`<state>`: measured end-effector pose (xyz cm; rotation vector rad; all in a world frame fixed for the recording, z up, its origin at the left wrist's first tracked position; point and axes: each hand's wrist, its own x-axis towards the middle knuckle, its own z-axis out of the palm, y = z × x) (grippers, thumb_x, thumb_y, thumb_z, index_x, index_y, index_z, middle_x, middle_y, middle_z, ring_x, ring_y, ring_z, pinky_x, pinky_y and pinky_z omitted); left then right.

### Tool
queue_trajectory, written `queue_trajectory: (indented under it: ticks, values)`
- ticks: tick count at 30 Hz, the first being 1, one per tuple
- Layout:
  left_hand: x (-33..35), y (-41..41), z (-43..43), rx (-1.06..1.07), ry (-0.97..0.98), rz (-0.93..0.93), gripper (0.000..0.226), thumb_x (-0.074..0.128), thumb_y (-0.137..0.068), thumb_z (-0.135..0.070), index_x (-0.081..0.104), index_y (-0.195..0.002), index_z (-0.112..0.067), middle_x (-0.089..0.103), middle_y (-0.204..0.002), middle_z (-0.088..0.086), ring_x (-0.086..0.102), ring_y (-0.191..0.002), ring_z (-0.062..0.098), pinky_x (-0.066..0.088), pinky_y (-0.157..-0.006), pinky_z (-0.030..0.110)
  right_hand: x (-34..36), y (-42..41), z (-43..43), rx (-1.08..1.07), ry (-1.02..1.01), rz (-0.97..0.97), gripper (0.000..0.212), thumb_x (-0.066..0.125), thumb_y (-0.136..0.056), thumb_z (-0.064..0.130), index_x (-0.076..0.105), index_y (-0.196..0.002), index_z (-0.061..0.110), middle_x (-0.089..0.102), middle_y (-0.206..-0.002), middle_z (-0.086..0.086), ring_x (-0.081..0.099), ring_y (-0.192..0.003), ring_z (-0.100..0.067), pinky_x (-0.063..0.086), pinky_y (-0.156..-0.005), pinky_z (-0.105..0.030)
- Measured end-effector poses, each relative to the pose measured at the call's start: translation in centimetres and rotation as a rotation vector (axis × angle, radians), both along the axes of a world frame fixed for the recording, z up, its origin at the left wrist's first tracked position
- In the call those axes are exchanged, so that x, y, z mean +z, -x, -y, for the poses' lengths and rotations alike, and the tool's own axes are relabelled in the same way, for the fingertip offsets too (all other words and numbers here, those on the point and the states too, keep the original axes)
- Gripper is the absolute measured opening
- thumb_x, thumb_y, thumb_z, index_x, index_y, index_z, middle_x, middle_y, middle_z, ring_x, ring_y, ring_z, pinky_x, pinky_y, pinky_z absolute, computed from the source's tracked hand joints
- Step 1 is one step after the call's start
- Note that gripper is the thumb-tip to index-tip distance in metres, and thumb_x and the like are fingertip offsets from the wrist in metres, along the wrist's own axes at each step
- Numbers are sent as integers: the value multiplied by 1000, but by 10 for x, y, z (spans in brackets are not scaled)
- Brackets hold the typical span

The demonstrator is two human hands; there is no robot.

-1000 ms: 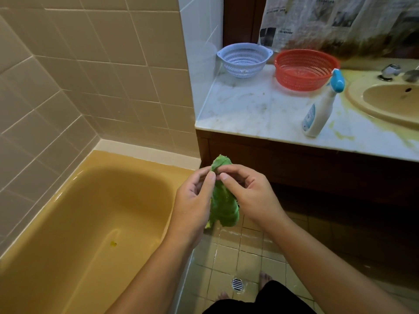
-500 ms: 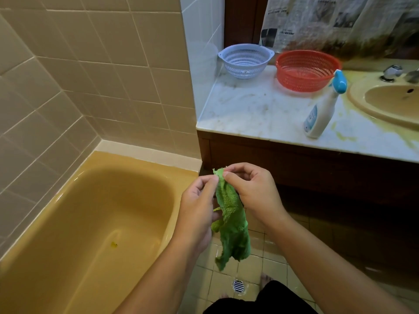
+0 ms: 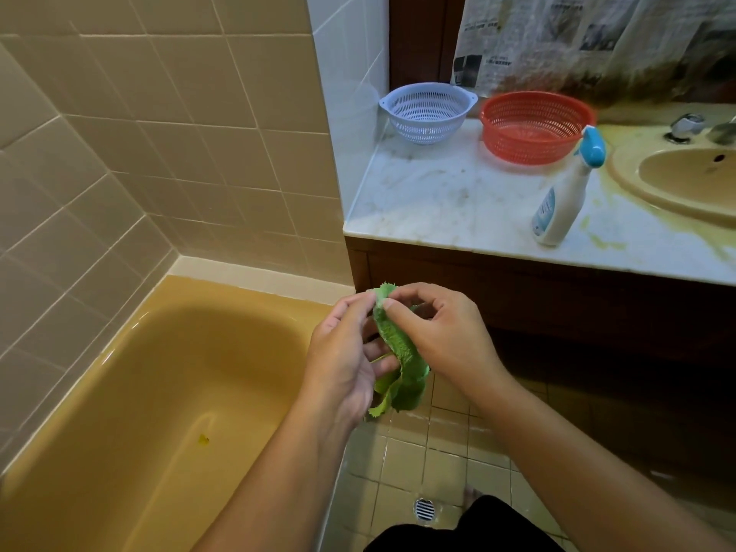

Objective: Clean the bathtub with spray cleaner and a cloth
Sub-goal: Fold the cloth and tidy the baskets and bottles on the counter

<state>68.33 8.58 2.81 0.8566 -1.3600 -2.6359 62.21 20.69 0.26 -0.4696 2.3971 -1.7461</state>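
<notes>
A green cloth [image 3: 400, 362] hangs between my two hands, just right of the bathtub's near corner. My left hand [image 3: 344, 360] pinches its top edge and cups the folds lower down. My right hand [image 3: 442, 332] pinches the same top edge from the other side. The mustard-yellow bathtub [image 3: 131, 392] fills the lower left, with a small yellow speck [image 3: 203, 439] on its floor. A white spray bottle [image 3: 565, 193] with a blue trigger head stands on the marble counter [image 3: 438, 205] at the right, out of both hands.
A pale blue colander [image 3: 428, 112] and a red basket [image 3: 535, 125] sit at the counter's back. A yellow sink [image 3: 685, 181] with taps is at far right. Beige wall tiles surround the tub. A floor drain [image 3: 424, 509] lies by my feet on wet tiles.
The bunched cloth was let hang down, and now its lower part is gathered up again against my left palm. Both hands stayed in about the same place.
</notes>
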Motion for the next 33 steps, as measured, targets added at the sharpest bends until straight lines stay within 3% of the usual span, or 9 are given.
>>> queue_trajectory:
  ticks: [3,9,14,17,20,23,26,30,33]
  values:
    - [2,3,0,6,32,13,13,63,-102,-23,70,-107,-14,74,-90,12,68,-61,21,51,-47,31,2,0,-1,27,12,13,13,74,-94,38,80,-102,30,77,-91,9,74,-87,-12,62,-79,-47]
    - [0,2,-3,-25,60,-25,12,58,-106,-22,65,-108,-13,76,-96,12,73,-72,27,57,-55,36,7,0,-8,21,95,92,13,68,-99,20,81,-100,23,79,-89,6,76,-87,-14,63,-83,-49]
    - [-6,5,6,16,105,9,18,45,-111,-27,56,-105,-15,77,-99,11,74,-88,34,56,-86,59,2,13,-13,-92,341,403,20,53,-106,20,70,-98,16,74,-101,-17,73,-90,-25,58,-91,-57]
    - [-16,12,17,71,193,48,21,42,-112,-26,57,-106,-13,76,-104,12,74,-93,28,60,-86,53,-4,20,-22,-96,407,493,22,46,-110,23,64,-105,13,74,-96,-9,71,-91,-25,58,-92,-47]
    - [-27,26,28,159,259,79,19,41,-111,-22,54,-100,-13,63,-99,14,59,-86,27,50,-78,46,-9,30,-31,-97,392,479,21,44,-112,26,61,-101,19,61,-85,-4,55,-79,-24,50,-74,-40]
    - [-33,39,48,148,506,80,18,44,-108,-26,54,-96,-17,49,-83,4,44,-76,19,39,-65,35,-10,45,-48,-7,176,281,21,45,-111,26,61,-97,29,57,-77,7,50,-70,-12,42,-67,-35]
    - [-33,42,72,-28,959,0,22,47,-106,-38,60,-100,-21,55,-82,-4,48,-70,10,40,-64,35,-3,54,-68,226,-196,73,14,48,-108,39,61,-103,38,66,-91,11,60,-81,-12,48,-75,-37]
    - [-38,48,102,-521,1570,-135,46,51,-90,-77,60,-105,-35,64,-91,-12,58,-78,6,48,-66,32,2,63,-81,441,-785,-209,45,45,-93,77,53,-130,53,61,-114,23,60,-104,-2,52,-85,-34]
    - [-47,54,125,-869,1986,-135,66,48,-77,-91,64,-113,-37,52,-98,-13,52,-88,10,42,-65,32,-4,70,-90,495,-1015,-377,53,41,-91,80,57,-132,50,54,-112,22,59,-100,-2,51,-78,-32]
